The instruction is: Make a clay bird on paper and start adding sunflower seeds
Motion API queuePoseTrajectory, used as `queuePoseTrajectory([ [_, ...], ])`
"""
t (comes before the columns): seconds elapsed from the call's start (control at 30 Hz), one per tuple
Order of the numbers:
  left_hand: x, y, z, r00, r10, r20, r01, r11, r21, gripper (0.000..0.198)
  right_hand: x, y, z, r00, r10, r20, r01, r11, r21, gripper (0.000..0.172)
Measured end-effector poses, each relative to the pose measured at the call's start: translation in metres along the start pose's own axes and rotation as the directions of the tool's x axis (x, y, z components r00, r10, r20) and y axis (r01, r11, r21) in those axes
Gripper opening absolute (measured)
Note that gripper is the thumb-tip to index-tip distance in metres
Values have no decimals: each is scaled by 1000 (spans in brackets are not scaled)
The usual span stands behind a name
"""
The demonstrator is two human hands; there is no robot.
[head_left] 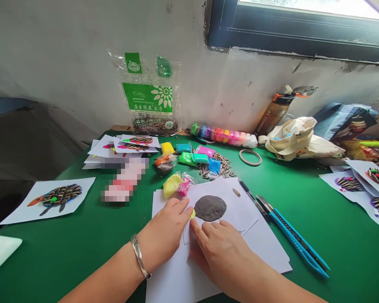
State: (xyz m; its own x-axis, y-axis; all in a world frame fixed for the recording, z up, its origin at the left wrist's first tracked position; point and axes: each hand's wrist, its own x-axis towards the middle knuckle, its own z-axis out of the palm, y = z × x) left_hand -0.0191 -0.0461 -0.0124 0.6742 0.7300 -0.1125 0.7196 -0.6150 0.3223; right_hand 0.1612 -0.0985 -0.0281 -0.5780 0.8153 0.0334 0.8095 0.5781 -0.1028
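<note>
A dark grey oval of modelling clay (pixel 210 208) lies flat on white paper (pixel 240 191). At its left edge shows a small bit of yellow clay (pixel 193 213), mostly covered by fingertips. My left hand (pixel 166 227), with a silver bangle on the wrist, has its fingers closed together against this bit from the left. From below, my right hand (pixel 221 246) reaches the same spot with the index finger extended and the others curled. A single sunflower seed (pixel 236 192) sits on the paper near the oval. An unwrapped yellow clay lump (pixel 172 185) rests at the sheet's top left corner.
Wrapped clay packets (pixel 188 158) and loose seeds (pixel 222 164) lie beyond the paper. A pen (pixel 252 198) and blue scissors (pixel 298 240) flank it on the right. A seed bag (pixel 153 105) leans on the wall. A seed-covered picture (pixel 57 198) lies left; a bottle (pixel 274 111) stands back right.
</note>
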Motion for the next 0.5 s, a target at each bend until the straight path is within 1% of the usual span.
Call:
queuePoseTrajectory([
  [0.27,0,-2,2,1000,-3,-6,3,1000,1,58,4,0,-6,998,19,59,-22,999,49,41],
  [0.5,0,-10,2,999,31,-43,-33,997,-62,49,5,3,-6,996,35,77,-44,991,123,38],
])
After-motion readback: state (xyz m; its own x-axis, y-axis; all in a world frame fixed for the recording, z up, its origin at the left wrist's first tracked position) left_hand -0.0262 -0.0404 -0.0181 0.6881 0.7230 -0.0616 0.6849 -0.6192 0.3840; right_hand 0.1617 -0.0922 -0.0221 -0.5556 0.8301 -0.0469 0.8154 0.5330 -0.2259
